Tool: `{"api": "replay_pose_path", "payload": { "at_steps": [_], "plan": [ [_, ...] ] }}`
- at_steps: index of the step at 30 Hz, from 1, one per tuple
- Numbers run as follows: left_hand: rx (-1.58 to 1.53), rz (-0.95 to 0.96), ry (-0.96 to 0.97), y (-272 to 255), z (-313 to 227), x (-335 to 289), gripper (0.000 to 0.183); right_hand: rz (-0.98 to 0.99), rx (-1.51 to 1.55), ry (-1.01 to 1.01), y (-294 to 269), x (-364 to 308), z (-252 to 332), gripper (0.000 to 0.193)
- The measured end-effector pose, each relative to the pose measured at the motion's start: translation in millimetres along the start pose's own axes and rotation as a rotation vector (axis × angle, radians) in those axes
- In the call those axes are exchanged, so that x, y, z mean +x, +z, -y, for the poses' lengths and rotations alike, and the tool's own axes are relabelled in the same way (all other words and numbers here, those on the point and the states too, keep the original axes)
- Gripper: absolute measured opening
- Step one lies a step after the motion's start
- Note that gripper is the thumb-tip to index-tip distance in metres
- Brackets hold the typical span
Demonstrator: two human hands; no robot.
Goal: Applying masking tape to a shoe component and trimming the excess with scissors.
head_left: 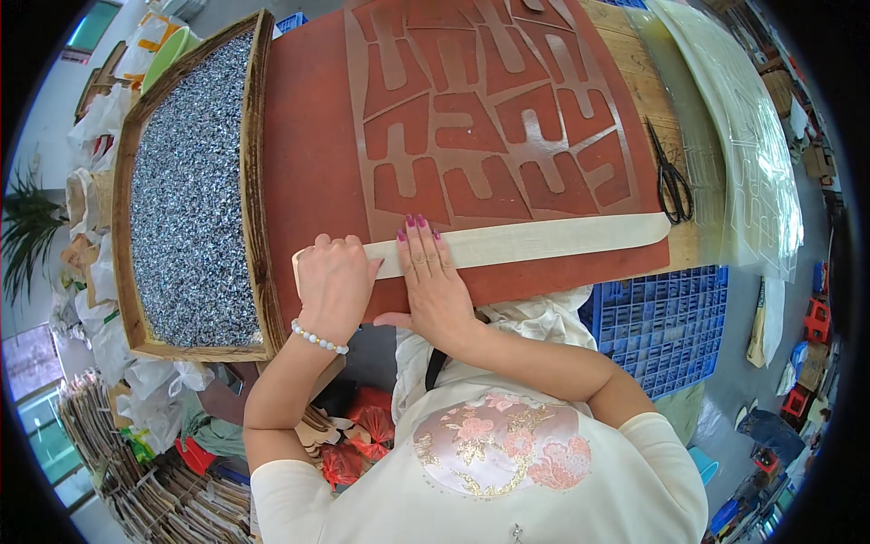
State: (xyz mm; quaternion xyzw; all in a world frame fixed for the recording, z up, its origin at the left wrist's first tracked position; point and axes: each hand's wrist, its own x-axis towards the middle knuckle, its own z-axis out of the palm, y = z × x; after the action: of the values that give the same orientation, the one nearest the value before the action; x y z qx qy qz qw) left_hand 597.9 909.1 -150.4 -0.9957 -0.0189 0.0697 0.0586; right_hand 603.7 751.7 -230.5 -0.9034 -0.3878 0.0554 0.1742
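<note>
A long cream strip point(553, 243) lies along the near edge of a reddish-brown board point(308, 136). At the strip's left end my left hand point(333, 283) is closed round it, a beaded bracelet on the wrist. Just to the right, my right hand point(433, 290) rests flat on the strip with its fingers stretched out and its thumb spread toward the left. Beyond the strip, a thin sheet with rows of cut-out shapes point(480, 118) lies on the board, touching or nearly touching the strip's far edge.
To the left stands a wooden-framed tray point(258, 181) full of small glittering dark pieces point(190, 199). Black scissors point(671, 177) lie at the board's right edge, on a wooden surface point(625, 36). Translucent sheets point(752, 136) stick out farther right. A blue plastic crate point(657, 331) stands below.
</note>
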Motion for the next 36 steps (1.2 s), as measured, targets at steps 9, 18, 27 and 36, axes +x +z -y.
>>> {"api": "replay_pose_path", "payload": {
  "at_steps": [9, 18, 27, 36],
  "plan": [
    [-0.458, -0.046, 0.101, -23, 46, -7, 0.029, 0.033, -0.016, -0.042, 3, 11, 13, 0.122],
    [-0.608, 0.117, -0.083, -6, 74, -15, 0.044, 0.008, 0.02, -0.054, 8, 12, 16, 0.123],
    [-0.097, 0.0, -0.129, -7, 71, -11, 0.045, 0.055, -0.021, -0.022, 5, 10, 16, 0.122],
    [-0.659, -0.052, -0.157, 7, 92, -32, 0.037, 0.035, -0.098, -0.068, 13, 18, 27, 0.119]
  ]
}}
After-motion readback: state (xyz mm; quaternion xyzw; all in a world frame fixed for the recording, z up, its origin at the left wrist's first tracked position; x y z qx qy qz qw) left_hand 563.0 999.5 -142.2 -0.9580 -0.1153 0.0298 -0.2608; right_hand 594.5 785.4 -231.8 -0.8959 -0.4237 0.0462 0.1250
